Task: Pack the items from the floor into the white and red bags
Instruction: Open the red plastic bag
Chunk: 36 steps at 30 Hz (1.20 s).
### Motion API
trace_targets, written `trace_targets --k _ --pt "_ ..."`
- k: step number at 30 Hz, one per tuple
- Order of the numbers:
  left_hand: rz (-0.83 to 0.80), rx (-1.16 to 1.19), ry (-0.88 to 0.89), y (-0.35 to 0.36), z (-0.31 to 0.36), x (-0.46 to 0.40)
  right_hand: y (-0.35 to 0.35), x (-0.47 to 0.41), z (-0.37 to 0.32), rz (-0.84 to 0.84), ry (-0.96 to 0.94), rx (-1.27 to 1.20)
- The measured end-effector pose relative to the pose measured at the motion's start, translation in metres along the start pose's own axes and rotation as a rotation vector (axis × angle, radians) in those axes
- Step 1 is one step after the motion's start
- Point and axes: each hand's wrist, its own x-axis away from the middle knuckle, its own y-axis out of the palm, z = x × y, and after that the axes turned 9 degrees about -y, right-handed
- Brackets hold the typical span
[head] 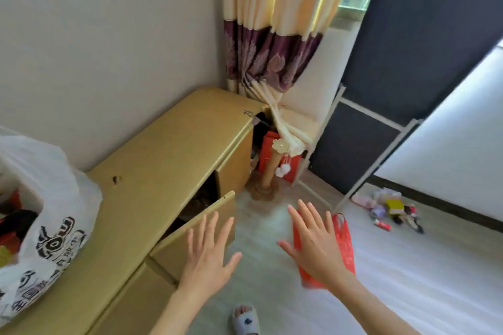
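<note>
On the floor near the far right, beside the foot of a white frame, lies a small heap of items [392, 209]: little packets and boxes, too blurred to name singly. Well apart from it, nearer the person, a red bag [343, 242] shows behind the right hand [315, 245], which is spread flat with straight fingers, its grip wide; whether the palm touches the bag cannot be told. Beside it the left hand [208, 250] is likewise splayed, grip wide, holding nothing, in front of an ajar cabinet door [196, 236]. At far left a white bag [46, 215] with black print stands on top of the low yellow cabinet [168, 149], already holding things. A slippered foot [245, 318] shows at the bottom edge.
</note>
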Motion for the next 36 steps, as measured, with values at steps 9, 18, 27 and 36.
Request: trace_targets --k 9,18,27,36 --pt "-0.018 0.017 0.45 0.033 0.157 0.012 -0.006 0.15 0.098 0.038 0.475 -0.112" --pt "-0.1 0.039 0.515 0.108 0.294 0.021 -0.006 0.228 0.223 0.149 0.686 -0.2" --pt "-0.095 0.044 0.466 0.141 0.409 -0.011 -0.013 0.258 0.369 0.157 0.706 -0.174" --pt "-0.226 -0.049 0.499 0.171 0.486 -0.087 -0.004 0.194 0.466 0.151 0.742 -0.21"
